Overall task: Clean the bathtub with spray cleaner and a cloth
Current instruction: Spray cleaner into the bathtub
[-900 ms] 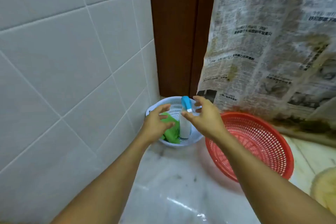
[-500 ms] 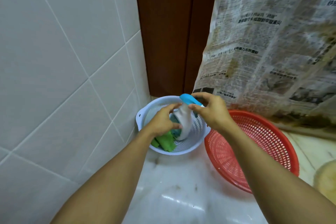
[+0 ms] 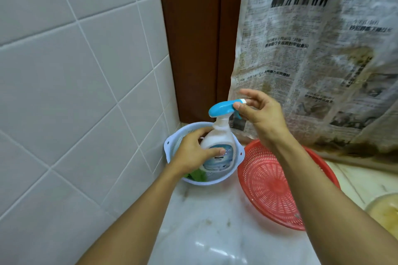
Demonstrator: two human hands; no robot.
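Observation:
A white spray bottle [image 3: 217,139] with a blue trigger head is lifted, tilted, above the pale blue basket [image 3: 233,169] in the wall corner. My left hand [image 3: 195,153] grips the bottle's body. My right hand [image 3: 261,114] pinches the nozzle tip of the blue head between thumb and fingers, the other fingers spread. A green cloth [image 3: 197,175] lies in the basket, mostly hidden under my left wrist.
A red mesh basket [image 3: 273,189] leans beside the blue one on the white marble ledge [image 3: 206,232]. A newspaper-print curtain [image 3: 312,49] hangs at the right. Grey wall tiles are on the left, a brown door frame [image 3: 193,38] behind. A yellowish bowl [image 3: 385,213] sits at the right edge.
The bottle has come up out of the blue basket and tilted. My left hand has gone from the cloth to the bottle's body. My right hand has shifted to the nozzle tip.

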